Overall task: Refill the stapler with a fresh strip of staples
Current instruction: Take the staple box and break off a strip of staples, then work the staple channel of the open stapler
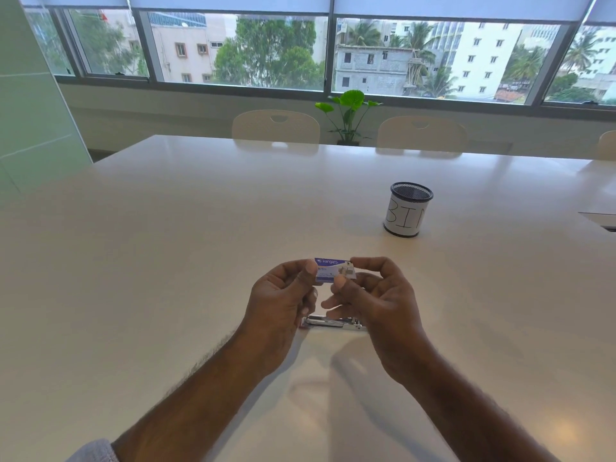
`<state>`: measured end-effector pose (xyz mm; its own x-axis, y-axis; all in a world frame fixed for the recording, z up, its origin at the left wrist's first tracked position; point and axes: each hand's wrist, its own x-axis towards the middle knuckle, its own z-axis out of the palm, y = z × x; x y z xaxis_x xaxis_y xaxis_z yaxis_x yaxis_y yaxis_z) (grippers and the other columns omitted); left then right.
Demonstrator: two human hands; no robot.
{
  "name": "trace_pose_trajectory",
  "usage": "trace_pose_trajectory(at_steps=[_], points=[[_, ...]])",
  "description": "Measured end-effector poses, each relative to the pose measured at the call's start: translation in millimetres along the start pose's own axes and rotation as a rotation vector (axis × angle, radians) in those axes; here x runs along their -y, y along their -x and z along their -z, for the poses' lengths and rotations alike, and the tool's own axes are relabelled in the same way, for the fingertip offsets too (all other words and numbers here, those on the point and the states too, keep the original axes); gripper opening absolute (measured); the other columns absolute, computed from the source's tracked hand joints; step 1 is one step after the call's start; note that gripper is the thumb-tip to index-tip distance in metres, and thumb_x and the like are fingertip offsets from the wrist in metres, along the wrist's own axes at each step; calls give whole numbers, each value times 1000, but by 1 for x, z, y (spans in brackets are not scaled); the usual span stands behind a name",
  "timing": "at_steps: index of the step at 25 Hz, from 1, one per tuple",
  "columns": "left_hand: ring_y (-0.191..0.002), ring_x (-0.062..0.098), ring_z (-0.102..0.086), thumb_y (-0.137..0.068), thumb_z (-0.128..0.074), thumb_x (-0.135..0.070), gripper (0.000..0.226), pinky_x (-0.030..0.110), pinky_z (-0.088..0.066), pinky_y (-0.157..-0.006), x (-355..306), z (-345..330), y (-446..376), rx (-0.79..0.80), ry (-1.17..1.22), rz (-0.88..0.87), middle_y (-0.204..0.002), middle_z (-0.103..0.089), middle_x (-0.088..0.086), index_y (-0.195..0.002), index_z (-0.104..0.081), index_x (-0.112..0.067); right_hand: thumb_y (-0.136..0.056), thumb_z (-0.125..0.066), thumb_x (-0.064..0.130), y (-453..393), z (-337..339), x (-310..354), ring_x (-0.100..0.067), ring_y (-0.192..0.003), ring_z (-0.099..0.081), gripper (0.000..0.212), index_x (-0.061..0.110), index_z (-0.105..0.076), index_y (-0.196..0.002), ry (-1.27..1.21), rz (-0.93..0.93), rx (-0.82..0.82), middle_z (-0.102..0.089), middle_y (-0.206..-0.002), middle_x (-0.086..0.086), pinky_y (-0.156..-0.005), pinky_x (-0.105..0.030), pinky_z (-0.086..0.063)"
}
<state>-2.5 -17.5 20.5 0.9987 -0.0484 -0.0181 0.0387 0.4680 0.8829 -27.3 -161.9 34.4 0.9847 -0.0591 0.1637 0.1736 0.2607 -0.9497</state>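
A small blue and white staple box (330,269) is held up above the table between both hands. My left hand (283,305) pinches its left end with thumb and fingers. My right hand (373,295) pinches its right end, where the box end looks open and grey metal shows. Below the hands a silver stapler (330,323) lies on the white table (166,261), partly hidden by my fingers. I cannot tell whether the stapler is opened.
A black mesh cup (407,210) wrapped in white paper with letters "BIN" stands at the far right of the hands. Cream chairs (276,126) and a potted plant (349,115) are behind the far table edge, under the windows.
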Motion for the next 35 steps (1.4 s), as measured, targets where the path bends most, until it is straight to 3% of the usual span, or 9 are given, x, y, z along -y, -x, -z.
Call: trace_pose_trajectory(at_steps=[5, 10, 15, 17, 19, 21, 29, 35], points=[[-51, 14, -46, -64, -76, -25, 35, 19, -39, -40, -3, 2, -4, 5, 58, 41, -67, -64, 10, -90, -68, -3, -76, -74, -6, -18, 10, 6, -23, -54, -65, 34, 4, -60, -106, 232, 23, 94, -70, -73, -18, -42, -26, -48], [-51, 13, -49, -62, -78, -20, 32, 19, -42, -42, -13, 10, -9, 39, 115, 119, -70, -62, 12, -88, -71, -2, -65, -86, 6, -45, 15, 15, -19, -61, -47, 31, 7, -60, -83, 522, -60, 322, -61, -67, -3, -56, -32, -40], [-53, 13, -52, -72, -74, -23, 29, 21, -45, -45, -20, 15, -14, -24, 132, 141, -69, -68, 7, -92, -69, -3, -61, -90, 25, -85, 7, 21, -7, -56, -43, 31, 18, -67, -81, 831, 25, 474, -54, -56, 16, -52, -22, -34], [-58, 16, -56, -87, -65, -10, 12, 25, -48, -55, -21, 20, -20, -110, 165, 166, -78, -68, 11, -96, -68, -3, -61, -89, 32, -111, 6, 17, -10, -58, -42, 32, 19, -68, -82, 928, 53, 436, -54, -62, 8, -54, -26, -31], [-69, 21, -57, -84, -47, 14, 30, 27, -51, -64, -22, 24, -23, -152, 159, 184, -92, -63, 16, -101, -64, -4, -62, -88, 33, -141, 4, 8, -13, -57, -41, 33, 17, -69, -83, 1022, 59, 373, -55, -65, -1, -52, -26, -30], [-75, 22, -57, -78, -34, 25, 49, 27, -55, -65, -22, 26, -25, -174, 131, 189, -98, -60, 17, -103, -62, -6, -62, -88, 33, -169, 1, -4, -12, -53, -41, 33, 16, -69, -83, 1111, 48, 311, -54, -62, 1, -49, -25, -29], [-72, 20, -57, -73, -25, 32, 58, 22, -59, -59, -17, 32, -30, -240, 162, 195, -90, -58, 14, -99, -61, -5, -61, -88, 26, -239, -3, -54, -22, -71, -56, 34, 8, -72, -84, 1252, -83, 136, -65, -80, -7, -51, -24, -37], [-72, 22, -58, -76, -27, 31, 53, 26, -60, -66, -18, 30, -30, -242, 192, 182, -84, -58, 13, -101, -59, -2, -60, -90, 27, -245, 6, -65, -15, -67, -56, 39, 12, -70, -90, 1208, -153, 111, -66, -85, -5, -49, -20, -35]])
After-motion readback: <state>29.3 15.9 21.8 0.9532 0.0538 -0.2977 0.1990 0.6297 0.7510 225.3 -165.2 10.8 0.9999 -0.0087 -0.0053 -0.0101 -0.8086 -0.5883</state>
